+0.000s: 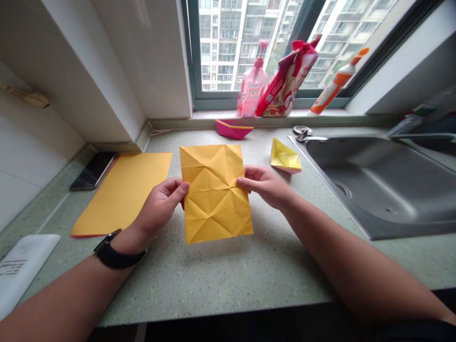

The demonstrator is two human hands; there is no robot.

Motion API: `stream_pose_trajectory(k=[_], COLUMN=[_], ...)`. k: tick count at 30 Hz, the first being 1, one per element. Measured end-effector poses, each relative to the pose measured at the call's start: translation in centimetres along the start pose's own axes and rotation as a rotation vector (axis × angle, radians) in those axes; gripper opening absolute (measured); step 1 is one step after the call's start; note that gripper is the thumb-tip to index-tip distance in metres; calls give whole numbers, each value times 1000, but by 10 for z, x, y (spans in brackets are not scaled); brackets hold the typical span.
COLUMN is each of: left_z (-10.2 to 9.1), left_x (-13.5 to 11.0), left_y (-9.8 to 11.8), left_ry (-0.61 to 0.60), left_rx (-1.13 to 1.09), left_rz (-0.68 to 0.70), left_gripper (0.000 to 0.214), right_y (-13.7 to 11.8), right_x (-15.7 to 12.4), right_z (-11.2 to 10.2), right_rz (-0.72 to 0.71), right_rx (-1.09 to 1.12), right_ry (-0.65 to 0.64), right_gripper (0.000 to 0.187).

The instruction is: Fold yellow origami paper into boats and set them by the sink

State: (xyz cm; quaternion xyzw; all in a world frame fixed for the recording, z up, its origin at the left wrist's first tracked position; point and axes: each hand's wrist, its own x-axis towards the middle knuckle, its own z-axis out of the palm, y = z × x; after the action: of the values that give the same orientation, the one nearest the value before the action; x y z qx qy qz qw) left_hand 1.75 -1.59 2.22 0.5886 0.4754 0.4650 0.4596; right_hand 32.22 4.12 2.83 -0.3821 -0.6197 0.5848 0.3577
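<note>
A creased yellow-orange sheet of paper [217, 190] is held unfolded above the counter, its surface crossed by diagonal and straight fold lines. My left hand [166, 202] pinches its left edge, thumb on the front face. On the opposite edge, my right hand [265, 185] grips it with the thumb in front and the fingers partly hidden behind. Beyond the sheet lies a pink folded paper boat [234, 129] with a yellow rim. A yellow folded paper boat [285, 156] sits to the right, near my right hand.
Left on the counter [228, 280] are a stack of orange paper [124, 190], a phone [94, 170] and a white object [26, 270]. A steel sink [384, 180] is at right. A pump bottle [252, 88], a red bag [288, 80] and an orange-white bottle [335, 88] stand on the windowsill.
</note>
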Motion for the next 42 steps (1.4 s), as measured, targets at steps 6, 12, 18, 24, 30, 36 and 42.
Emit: stream_pose_trajectory(k=[6,12,18,24,30,36,42], left_z=[-1,-6,-10,-13,-15,-15,-14], left_x=[8,7,12,15,13,13,14], left_y=[-11,-8,-11,-17,-16,-17,-19], left_ry=[-44,-131,-21,-23,-150,-237,-284], left_rx=[269,609,609,589,646,657,638], left_rz=[90,361,314,252,333,318,329], left_gripper=[45,21,27,31,19,18,17], right_y=[18,26,28,32,33,30,29], right_x=[13,14,9,8,12,9,8], right_z=[-8,-18,-24,-17,-19,-17,-20], right_rz=[204,266,-62,-479,-470,-471,-436], right_rx=[-84,-124,-725,-838,-871,-893,-923], right_ry=[113,-36,196,-57,-183,-274,-293], right_gripper=[37,39,27,33,26,30,35])
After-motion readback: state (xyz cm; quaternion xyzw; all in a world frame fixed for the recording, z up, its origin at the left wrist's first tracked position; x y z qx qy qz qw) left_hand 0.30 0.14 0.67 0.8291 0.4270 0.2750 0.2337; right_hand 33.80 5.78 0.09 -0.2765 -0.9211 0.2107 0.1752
